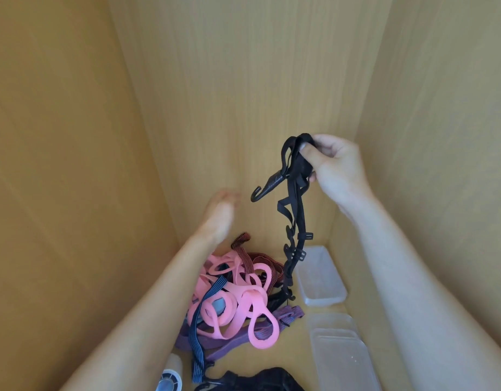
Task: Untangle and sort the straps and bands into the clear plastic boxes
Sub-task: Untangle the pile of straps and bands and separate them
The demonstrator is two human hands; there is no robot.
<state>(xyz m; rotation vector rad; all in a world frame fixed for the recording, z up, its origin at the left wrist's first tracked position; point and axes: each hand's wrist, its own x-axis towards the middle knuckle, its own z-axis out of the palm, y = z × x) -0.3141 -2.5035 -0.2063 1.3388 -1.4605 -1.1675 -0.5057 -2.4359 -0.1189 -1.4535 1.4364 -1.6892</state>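
No readable text or labels anywhere.

Bare forearms (147,306); left hand (219,210) blurred, seemingly bare.

The right hand (336,167) is raised, its fingers (314,153) pinching the bunched top of a black strap (295,210). The strap hangs down with a plastic hook (267,186) jutting left, and its lower end reaches a tangled pile on the desk (294,351). The left hand (219,210), blurred, holds nothing above the pile of pink bands (243,303), purple straps (288,313), a blue striped strap (207,300) and a red-and-black striped strap (243,253). Just right of the pile lies a clear plastic box (319,275), with more clear boxes (339,354) nearer the camera.
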